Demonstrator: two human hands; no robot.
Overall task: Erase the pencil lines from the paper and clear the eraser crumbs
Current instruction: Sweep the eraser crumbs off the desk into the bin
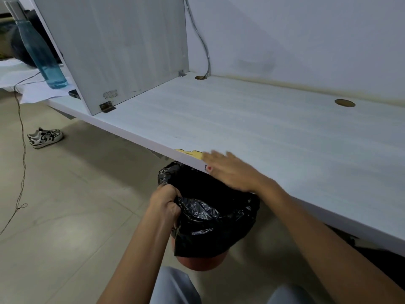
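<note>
Right hand (228, 170) lies flat on the tabletop's (263, 119) front edge, fingers (215, 155) straight and together, holding nothing, just beside a chipped yellow patch (189, 152); the hand is blurred and the eraser crumbs are too small to make out. Left hand (165, 201) has its fingers curled tight on the rim of the black bin liner (210, 218), holding the reddish bin (201, 263) just under that front edge, below the right hand. Sheets of paper (41, 88) lie at the tabletop's far left end, beyond the divider panel (122, 44), under a blue bottle (47, 60).
</note>
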